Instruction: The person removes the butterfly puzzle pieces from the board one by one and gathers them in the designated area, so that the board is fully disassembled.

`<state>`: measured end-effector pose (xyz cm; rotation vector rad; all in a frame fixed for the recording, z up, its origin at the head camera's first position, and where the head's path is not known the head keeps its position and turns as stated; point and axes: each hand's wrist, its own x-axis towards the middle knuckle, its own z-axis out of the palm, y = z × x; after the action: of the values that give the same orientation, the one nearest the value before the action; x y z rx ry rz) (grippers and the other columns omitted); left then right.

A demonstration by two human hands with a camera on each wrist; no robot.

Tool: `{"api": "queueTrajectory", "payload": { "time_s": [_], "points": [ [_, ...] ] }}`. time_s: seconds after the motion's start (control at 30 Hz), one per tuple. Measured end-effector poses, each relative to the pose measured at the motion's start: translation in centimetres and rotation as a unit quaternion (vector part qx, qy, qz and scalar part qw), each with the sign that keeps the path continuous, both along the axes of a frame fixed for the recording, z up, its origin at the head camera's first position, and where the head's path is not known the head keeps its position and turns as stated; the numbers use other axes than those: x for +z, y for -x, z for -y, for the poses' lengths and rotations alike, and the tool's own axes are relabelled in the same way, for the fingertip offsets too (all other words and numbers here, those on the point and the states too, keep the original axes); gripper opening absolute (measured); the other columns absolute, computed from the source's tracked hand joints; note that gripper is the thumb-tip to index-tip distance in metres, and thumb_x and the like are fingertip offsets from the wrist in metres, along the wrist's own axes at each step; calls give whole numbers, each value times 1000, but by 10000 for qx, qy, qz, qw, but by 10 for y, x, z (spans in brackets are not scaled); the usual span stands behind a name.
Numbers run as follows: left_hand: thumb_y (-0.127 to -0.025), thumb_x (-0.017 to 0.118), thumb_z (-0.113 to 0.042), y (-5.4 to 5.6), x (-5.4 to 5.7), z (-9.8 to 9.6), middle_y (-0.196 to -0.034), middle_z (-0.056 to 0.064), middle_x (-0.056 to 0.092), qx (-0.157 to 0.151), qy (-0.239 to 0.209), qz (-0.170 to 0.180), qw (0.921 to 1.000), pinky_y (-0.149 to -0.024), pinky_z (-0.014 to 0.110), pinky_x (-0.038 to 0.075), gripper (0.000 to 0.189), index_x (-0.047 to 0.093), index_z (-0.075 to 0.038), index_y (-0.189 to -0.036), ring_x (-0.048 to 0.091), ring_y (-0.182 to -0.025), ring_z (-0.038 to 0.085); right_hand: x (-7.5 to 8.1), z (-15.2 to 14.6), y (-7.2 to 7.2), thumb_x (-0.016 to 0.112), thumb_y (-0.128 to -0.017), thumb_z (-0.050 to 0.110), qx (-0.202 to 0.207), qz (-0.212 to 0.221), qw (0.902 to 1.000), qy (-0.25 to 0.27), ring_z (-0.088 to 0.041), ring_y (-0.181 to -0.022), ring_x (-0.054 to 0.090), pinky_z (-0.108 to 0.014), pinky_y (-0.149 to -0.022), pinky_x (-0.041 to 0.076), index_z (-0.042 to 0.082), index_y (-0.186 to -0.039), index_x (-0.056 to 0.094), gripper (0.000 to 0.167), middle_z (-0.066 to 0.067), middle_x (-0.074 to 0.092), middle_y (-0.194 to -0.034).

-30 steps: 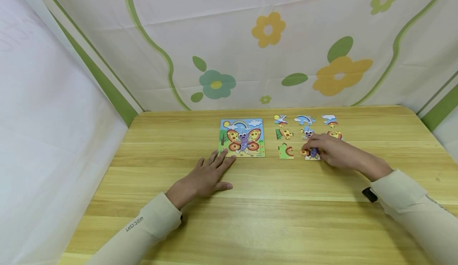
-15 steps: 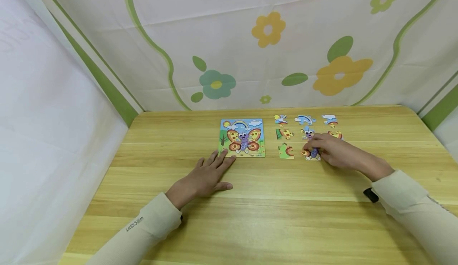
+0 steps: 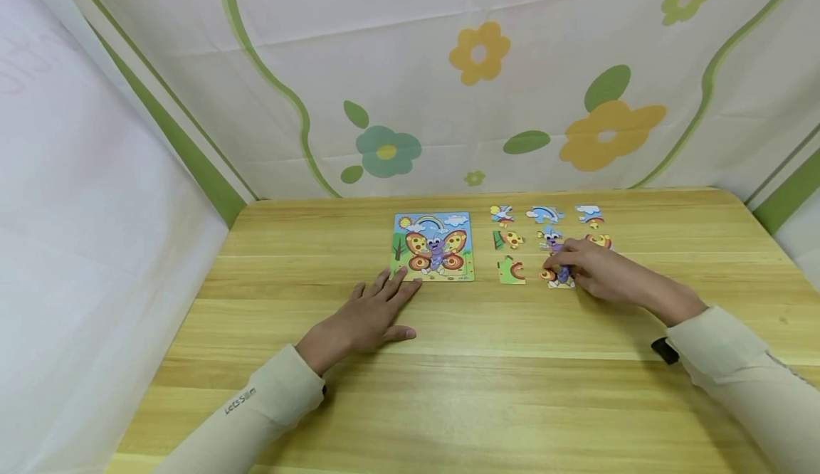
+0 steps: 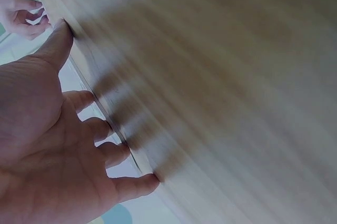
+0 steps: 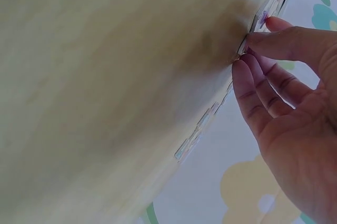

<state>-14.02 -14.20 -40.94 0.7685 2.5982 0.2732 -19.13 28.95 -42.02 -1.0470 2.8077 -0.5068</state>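
In the head view my right hand (image 3: 602, 271) pinches a puzzle piece (image 3: 562, 276) showing a purple body and white feet, low on the table. Its thumb and fingertips also meet at that piece's edge in the right wrist view. My left hand (image 3: 368, 317) lies spread on the table, fingertips touching the lower left edge of a square butterfly picture board (image 3: 436, 246). The left wrist view shows those fingers stretched out and apart. Part of the table under the right hand is hidden.
Several loose pieces lie in rows right of the board, among them a rainbow piece (image 3: 546, 215), a cloud piece (image 3: 589, 214) and a green corner piece (image 3: 512, 270). A flowered cloth (image 3: 410, 68) rises behind the wooden table (image 3: 487, 403).
The piece under the right hand has shifted very slightly right and toward me. My left hand and the board keep their places.
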Motion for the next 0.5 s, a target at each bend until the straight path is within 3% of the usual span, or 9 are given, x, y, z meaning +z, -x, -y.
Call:
{"api": "queueTrajectory", "payload": {
  "time_s": [0.23,0.5],
  "points": [
    [-105,56,-53,0,-1,-1,-177,13,10,7,23,-110,9999,-124,71,22,81,20,-23,-170,9,-163,43,2,6,2,64,-85,-20,58,-103,9999,120,-33,-113,66,-53,-92,55,8,-122,74,48,-10,70,-120],
    [-103,59,-54,2,0,-4,-178,10,10,-42,-12,-309,9995,-123,71,23,83,21,-21,-169,10,-163,43,16,41,10,68,-88,-15,126,-111,9995,281,-31,-110,65,-50,-90,55,2,-128,71,43,-11,70,-119]
  ]
}}
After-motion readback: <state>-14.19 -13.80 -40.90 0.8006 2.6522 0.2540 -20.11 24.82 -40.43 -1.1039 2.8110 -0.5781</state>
